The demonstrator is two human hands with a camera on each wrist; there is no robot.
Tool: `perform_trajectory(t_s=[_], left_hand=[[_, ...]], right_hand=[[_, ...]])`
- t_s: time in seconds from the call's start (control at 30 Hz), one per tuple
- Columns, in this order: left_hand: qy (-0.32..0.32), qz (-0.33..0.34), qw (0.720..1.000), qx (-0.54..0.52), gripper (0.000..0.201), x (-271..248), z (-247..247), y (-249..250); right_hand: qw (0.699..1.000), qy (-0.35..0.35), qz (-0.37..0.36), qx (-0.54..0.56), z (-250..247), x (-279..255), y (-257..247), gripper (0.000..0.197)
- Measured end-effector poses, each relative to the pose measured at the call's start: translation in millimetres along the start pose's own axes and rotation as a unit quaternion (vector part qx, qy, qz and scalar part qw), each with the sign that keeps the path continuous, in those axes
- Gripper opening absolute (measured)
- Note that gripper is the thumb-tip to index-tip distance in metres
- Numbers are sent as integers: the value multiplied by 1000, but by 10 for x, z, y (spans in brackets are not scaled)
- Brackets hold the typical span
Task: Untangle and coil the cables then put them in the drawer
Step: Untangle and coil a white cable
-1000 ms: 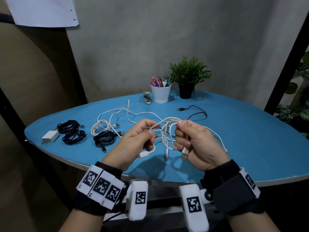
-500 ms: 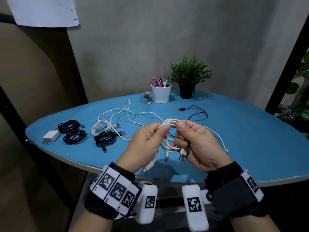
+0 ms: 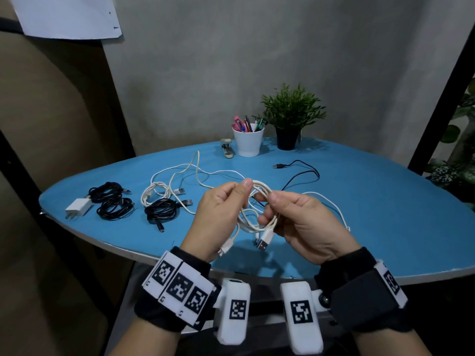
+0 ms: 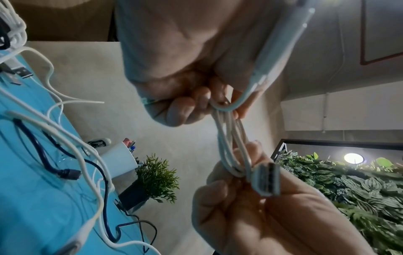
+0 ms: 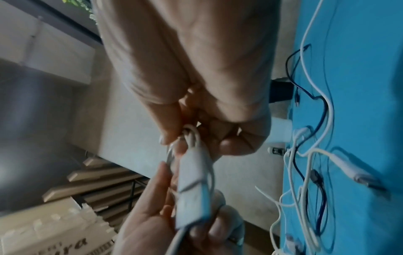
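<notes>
Left hand point(image 3: 221, 214): thumb and fingers pinched the top of a white cable coil point(image 3: 259, 209), held above the near edge of the blue table point(image 3: 385, 214). Right hand point(image 3: 305, 224): fingers curled round the coil's right side; USB plugs hung beneath. Left of the coil on the table: three black cable bundles point(image 3: 113, 201), white charger point(image 3: 77, 208). Behind: loose white cable point(image 3: 180, 176).

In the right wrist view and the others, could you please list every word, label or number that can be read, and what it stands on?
"ira": the end of a larger word, on the pale cardboard box at the lower left of the right wrist view; the smaller print above it is too blurred to read.
Black-and-white square code markers on the white wrist bands: patterns, no letters.
White paper sheet on the wall: no legible text.
</notes>
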State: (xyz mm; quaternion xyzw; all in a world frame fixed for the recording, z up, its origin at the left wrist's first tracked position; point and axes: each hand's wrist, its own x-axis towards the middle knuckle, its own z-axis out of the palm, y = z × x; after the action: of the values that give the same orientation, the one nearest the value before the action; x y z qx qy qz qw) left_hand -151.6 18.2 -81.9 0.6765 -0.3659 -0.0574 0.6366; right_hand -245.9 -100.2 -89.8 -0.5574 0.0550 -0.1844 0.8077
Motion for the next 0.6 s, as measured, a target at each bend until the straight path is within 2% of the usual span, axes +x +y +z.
perform_trajectory(t_s=[0.1,0.2,0.3,0.37,0.53,0.6], left_hand=[[5,0,1000,5,42,2,-14,3],[-27,-3,1000,-2,36,-18,-29,-14],[-77,-10,995,-55,17,-18,-111,-57],[-100,-10,994,-35,9,-24,-190,-87],[-161,-49,986,-7,13,-74,-257,-87],[-166,-61,984,29,14,-84,-242,-72]], right_hand=[[999,29,-2,-47,6,11,21,15],[994,69,-25,-82,1,30,6,13],[992,92,-39,-76,-39,38,-34,14],[992,102,-41,-59,-65,34,-67,14],[991,121,-55,-2,-97,40,-151,17],[991,120,-55,1,-97,38,-155,17]])
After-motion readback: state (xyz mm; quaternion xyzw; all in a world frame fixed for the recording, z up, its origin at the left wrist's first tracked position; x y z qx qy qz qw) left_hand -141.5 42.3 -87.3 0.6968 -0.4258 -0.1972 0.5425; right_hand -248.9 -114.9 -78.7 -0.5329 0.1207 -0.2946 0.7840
